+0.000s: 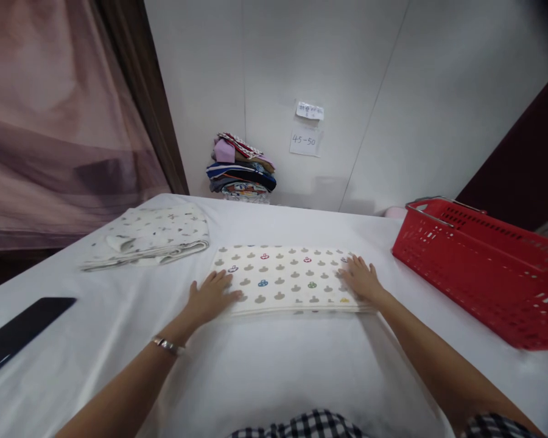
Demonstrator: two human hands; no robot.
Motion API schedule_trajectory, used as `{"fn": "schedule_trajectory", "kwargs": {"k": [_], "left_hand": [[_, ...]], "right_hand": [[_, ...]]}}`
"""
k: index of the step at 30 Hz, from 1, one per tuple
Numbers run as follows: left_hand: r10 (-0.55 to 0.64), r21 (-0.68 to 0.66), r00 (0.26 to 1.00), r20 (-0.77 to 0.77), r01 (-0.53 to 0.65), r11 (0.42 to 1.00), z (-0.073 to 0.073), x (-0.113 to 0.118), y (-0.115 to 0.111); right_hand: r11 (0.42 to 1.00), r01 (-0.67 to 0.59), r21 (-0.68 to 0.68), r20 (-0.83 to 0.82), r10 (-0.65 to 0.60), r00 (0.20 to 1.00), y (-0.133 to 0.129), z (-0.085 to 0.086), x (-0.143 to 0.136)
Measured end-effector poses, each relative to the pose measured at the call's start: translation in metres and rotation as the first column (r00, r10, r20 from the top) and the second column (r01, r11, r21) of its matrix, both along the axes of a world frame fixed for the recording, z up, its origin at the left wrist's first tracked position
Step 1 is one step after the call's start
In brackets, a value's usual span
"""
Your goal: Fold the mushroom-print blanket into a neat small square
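Note:
A folded white cloth (287,277) with a print of grey and coloured shapes lies flat in front of me as a wide rectangle, its layered edge toward me. My left hand (211,296) rests on its left end, fingers spread and pointing inward. On the right end lies my right hand (361,278), fingers also stretched out over the fabric. Neither hand grips anything; both press or rest flat. Farther left is another folded white cloth (164,234) with small dark prints, one corner turned over, apart from my hands.
A white-covered table (274,365) lies under everything. At the right stands a red plastic basket (484,267) with metal handles. A dark flat device (22,328) lies at the left edge. Behind the table is a stack of folded clothes (242,167), near paper notes (304,141) on the wall.

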State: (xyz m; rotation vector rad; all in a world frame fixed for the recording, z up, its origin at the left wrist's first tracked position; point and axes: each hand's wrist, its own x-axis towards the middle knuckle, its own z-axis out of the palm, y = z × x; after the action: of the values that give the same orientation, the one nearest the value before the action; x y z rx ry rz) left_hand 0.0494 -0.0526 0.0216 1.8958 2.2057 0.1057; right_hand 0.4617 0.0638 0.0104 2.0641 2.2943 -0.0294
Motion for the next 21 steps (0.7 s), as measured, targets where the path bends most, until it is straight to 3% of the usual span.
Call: {"fn": "schedule_trajectory", "kwargs": {"k": [3, 5, 9, 14, 17, 21], "left_hand": [[0.004, 0.062, 0.999, -0.052, -0.001, 0.998, 0.016, 0.014, 0.02], [-0.032, 0.133, 0.996, -0.086, 0.043, 0.99, 0.019, 0.022, 0.038], [-0.053, 0.174, 0.99, -0.127, 0.075, 0.982, 0.002, 0.021, 0.07], [0.029, 0.161, 0.998, -0.054, -0.02, 0.987, -0.021, 0.001, 0.078], [0.024, 0.169, 0.999, -0.046, -0.016, 0.986, -0.023, -0.001, 0.076], [0.03, 0.188, 0.999, -0.017, -0.026, 0.982, -0.021, 0.003, 0.075]], "right_hand": [[0.994, -0.104, -0.014, -0.035, 0.103, 0.994, 0.008, 0.01, -0.034], [0.983, -0.18, -0.029, -0.091, 0.176, 0.98, 0.014, 0.015, -0.062], [0.955, -0.292, -0.045, -0.157, 0.282, 0.946, 0.029, 0.015, -0.098], [0.962, -0.267, -0.052, -0.151, 0.256, 0.955, 0.043, -0.004, -0.096], [0.963, -0.264, -0.049, -0.162, 0.254, 0.954, 0.046, -0.009, -0.091], [0.966, -0.256, -0.049, -0.194, 0.242, 0.951, 0.056, -0.004, -0.09]]}}
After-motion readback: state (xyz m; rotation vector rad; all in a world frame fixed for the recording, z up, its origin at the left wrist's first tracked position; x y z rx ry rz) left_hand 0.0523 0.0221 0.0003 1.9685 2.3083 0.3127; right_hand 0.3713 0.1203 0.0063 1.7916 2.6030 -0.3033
